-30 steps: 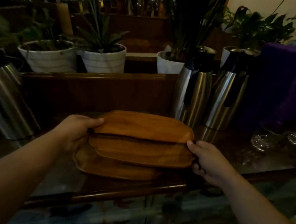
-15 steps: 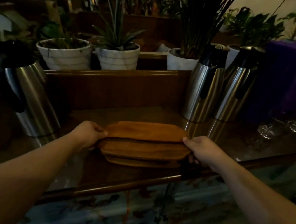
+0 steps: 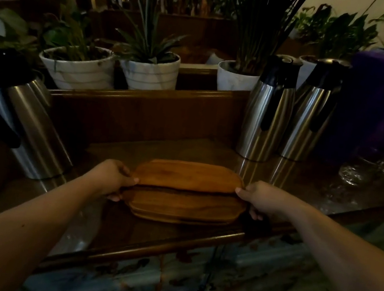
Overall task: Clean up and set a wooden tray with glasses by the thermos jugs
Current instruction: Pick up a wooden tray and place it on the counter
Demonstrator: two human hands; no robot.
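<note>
Head view: left hand point(image 3: 111, 178) and right hand point(image 3: 259, 197) each grip one end of the top wooden tray point(image 3: 187, 175), raised slightly off the stacked trays point(image 3: 182, 208) on the surface point(image 3: 146, 235), near the thermos jugs point(image 3: 267, 109).

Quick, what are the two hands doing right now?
Left hand: closed, holding the left end of the top wooden tray.
Right hand: closed, holding that tray's right end, above the lower trays.
</note>
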